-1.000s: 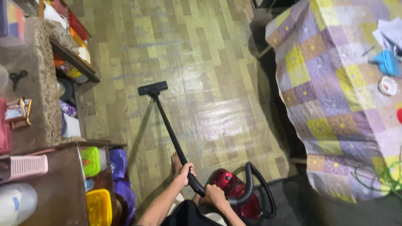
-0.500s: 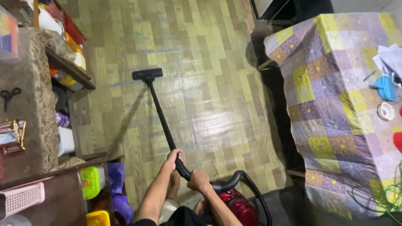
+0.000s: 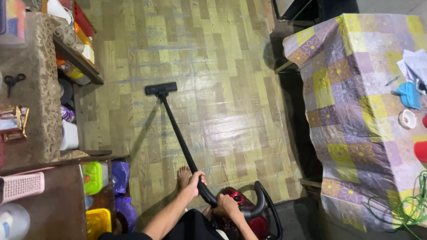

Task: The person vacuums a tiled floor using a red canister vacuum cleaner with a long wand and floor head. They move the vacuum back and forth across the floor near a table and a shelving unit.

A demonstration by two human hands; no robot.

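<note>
1. The left hand [image 3: 195,183] is clenched around the black vacuum wand [image 3: 178,131], fingers wrapped tight just above where the tube bends into the handle.
2. The right hand [image 3: 227,206] grips the curved handle [image 3: 208,198] lower down, fingers closed over it, just beside the red vacuum canister [image 3: 242,209].
3. The wand slants away from the person across the wood-patterned floor [image 3: 213,66], ending at the flat black floor head [image 3: 160,89], which rests on the boards near the open shelf [image 3: 78,62] on the left.
4. A black hose [image 3: 266,209] loops up from the handle over the canister.
5. A bare foot [image 3: 183,176] stands on the floor just left of the wand.
6. To the right is a desk under a patchwork cloth [image 3: 347,111] in purple and yellow, well apart from the floor head.
</note>
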